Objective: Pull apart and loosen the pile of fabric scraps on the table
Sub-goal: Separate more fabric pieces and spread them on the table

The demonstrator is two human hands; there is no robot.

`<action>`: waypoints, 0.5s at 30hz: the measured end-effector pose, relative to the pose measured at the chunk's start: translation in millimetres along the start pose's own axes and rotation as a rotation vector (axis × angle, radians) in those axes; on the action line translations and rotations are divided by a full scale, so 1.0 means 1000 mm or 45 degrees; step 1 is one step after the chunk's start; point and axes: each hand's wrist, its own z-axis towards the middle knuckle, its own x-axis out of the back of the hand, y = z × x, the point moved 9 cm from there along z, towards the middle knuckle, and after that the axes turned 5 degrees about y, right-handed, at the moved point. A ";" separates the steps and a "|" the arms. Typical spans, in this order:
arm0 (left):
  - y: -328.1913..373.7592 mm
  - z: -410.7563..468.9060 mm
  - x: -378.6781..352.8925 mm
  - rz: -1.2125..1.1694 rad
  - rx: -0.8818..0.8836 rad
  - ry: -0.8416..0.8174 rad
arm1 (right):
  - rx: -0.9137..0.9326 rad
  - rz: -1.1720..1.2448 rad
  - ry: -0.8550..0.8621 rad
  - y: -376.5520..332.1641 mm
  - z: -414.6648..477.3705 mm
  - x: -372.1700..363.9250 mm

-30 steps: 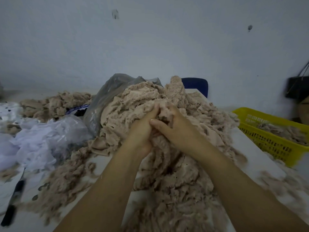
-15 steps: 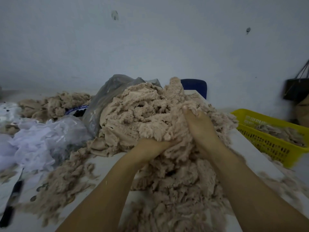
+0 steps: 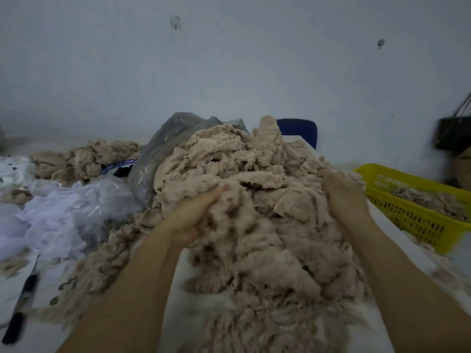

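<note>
Fabric scraps (image 3: pixel 254 225) bunched between left hand (image 3: pixel 190 217) and right hand (image 3: pixel 342 197).

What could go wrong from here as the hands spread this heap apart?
The right hand is at the beige scrap pile's right side, near the table edge: scraps could spill off or into the yellow basket. The left hand may drag clumps onto the white plastic bag.

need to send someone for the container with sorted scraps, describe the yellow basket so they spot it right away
Start at the big heap of beige fabric scraps in the middle of the white table, where the right hand digs in. Just past that hand, at the table's right edge, sits the yellow perforated plastic basket. It is the only bright, rigid, rectangular thing there, holding a few beige scraps.
</note>
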 end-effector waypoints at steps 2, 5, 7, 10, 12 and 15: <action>-0.008 -0.004 -0.028 0.104 0.089 -0.121 | 0.108 -0.022 -0.261 -0.034 -0.024 -0.039; -0.003 -0.010 -0.052 0.141 0.098 -0.255 | 0.151 0.103 -0.692 -0.070 -0.060 -0.089; 0.007 -0.014 -0.056 0.077 0.030 -0.318 | 0.160 0.151 -0.786 -0.074 -0.070 -0.105; 0.017 -0.015 -0.045 -0.006 0.010 -0.262 | 0.219 0.073 -0.561 -0.064 -0.062 -0.098; 0.012 -0.011 -0.036 -0.040 0.047 -0.220 | 0.208 0.096 -0.449 -0.055 -0.053 -0.088; 0.010 -0.006 -0.027 -0.283 0.029 -0.228 | 0.137 0.189 -0.376 -0.041 -0.038 -0.068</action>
